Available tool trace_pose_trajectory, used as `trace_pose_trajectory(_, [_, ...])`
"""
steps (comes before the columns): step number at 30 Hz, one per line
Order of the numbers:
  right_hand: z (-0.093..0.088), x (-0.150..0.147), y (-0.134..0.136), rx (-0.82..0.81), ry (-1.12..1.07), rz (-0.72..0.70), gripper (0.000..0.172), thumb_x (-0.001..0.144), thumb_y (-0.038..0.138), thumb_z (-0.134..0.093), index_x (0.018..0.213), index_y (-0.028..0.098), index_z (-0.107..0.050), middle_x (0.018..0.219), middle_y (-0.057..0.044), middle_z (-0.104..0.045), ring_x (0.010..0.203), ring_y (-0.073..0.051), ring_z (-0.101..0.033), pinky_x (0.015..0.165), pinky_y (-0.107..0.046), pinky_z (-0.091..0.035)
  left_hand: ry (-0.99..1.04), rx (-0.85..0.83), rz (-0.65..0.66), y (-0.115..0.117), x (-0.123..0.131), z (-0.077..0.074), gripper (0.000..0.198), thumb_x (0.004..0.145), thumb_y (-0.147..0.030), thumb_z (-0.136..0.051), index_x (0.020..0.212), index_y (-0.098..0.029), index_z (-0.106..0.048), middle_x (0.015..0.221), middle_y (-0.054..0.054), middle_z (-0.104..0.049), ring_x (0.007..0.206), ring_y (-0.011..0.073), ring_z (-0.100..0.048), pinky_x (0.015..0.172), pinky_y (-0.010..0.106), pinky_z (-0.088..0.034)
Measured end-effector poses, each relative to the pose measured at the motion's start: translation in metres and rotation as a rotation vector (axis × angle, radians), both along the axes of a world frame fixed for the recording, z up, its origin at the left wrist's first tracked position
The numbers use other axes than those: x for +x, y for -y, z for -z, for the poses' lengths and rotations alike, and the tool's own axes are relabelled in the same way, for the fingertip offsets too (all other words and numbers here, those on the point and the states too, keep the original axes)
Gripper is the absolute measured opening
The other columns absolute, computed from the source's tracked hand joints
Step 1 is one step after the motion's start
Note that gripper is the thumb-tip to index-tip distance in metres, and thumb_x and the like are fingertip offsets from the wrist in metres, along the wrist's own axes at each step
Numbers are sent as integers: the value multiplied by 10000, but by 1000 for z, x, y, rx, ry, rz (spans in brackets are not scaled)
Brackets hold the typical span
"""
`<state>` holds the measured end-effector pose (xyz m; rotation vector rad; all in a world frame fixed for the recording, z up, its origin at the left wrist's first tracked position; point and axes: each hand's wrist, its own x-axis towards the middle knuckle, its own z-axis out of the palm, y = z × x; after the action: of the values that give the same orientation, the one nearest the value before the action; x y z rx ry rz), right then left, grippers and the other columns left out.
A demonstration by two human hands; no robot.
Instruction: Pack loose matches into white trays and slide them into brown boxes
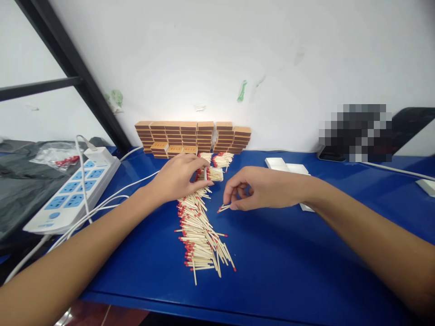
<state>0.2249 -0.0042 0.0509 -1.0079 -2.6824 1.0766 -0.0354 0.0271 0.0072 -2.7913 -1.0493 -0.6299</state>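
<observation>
My left hand (181,176) is closed around the left end of a small white matchbox tray (220,177), in which red-headed matches lie side by side. Just to the right, my right hand (249,188) pinches a few matches (223,208) between thumb and fingertips, a little apart from the tray. Below my left hand a long heap of loose matches (200,235) spreads toward the table's front, most red heads pointing left. Behind the tray lies a smaller pile of matches (222,159).
Stacked brown matchboxes (183,136) line the wall at the back. White trays (285,166) lie right of centre on the blue table (288,271). A power strip (73,190) with white cables stands at left; a partly pixelated dark device (356,136) leans at back right.
</observation>
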Motion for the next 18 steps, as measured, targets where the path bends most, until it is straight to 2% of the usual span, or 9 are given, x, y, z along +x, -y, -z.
trace_pose_trajectory(7, [0, 1, -4, 0, -1, 5, 141, 886, 273, -693, 933, 217, -814, 817, -8, -759, 708, -140, -612, 650, -264, -440, 12, -6, 21, 1, 1, 0, 448, 932, -576, -674, 1146, -183, -671, 1057, 95, -739, 1014, 264, -695, 909, 395, -524])
trace_pose_trajectory(10, [1, 2, -7, -4, -72, 28, 173, 912, 333, -687, 961, 212, -801, 840, -8, -751, 716, -135, -594, 645, -264, -433, 27, -13, 16, 2, 1, -1, 448, 929, -573, -678, 1148, -182, -673, 1042, 86, -737, 987, 257, -696, 889, 394, -524])
trace_pose_trajectory(14, [6, 1, -13, -16, -289, 198, 274, 918, 450, -685, 1019, 209, -766, 921, -26, -738, 750, -140, -578, 667, -276, -439, 65, -34, 22, 3, 1, -3, 412, 920, -559, -697, 1109, -194, -677, 1028, 70, -745, 957, 243, -703, 874, 381, -526])
trace_pose_trajectory(18, [15, -6, -15, 57, -430, 376, 327, 899, 489, -698, 987, 175, -725, 943, -48, -714, 722, -134, -539, 667, -288, -432, 133, -25, 31, 4, 3, -4, 408, 894, -553, -737, 1093, -201, -678, 1017, 55, -766, 920, 223, -720, 847, 360, -533])
